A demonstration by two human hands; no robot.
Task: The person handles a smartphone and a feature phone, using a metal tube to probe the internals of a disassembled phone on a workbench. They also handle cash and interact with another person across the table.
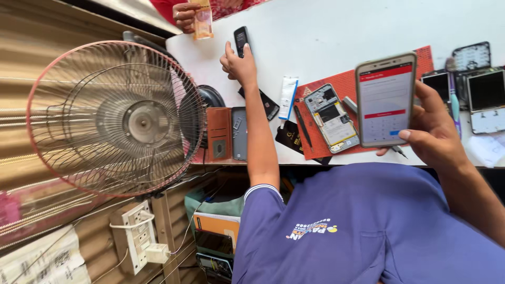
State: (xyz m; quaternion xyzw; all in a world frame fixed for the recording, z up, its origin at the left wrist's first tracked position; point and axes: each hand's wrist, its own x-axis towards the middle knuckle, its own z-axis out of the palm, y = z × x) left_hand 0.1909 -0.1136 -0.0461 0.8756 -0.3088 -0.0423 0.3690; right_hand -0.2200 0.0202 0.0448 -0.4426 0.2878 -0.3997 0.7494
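My left hand point(239, 66) reaches out over the white table point(326, 31) and grips a small black keypad phone point(241, 39) by its lower end. My right hand point(434, 134) holds up a large smartphone point(385, 99) with a lit red and white screen, thumb on its lower edge. Beneath that phone lies a red work mat point(363, 84) with an opened phone point(332, 118), its insides showing. My purple shirt point(357, 231) fills the bottom of the view.
Another person's hand point(184, 13) at the table's far edge holds an orange paper note point(202, 21). A white tube point(288, 97), black tool point(303, 126), brown phone case point(218, 134) and dismantled phones point(484, 89) lie about. A pink-rimmed fan point(118, 118) stands left, above a wall socket point(138, 236).
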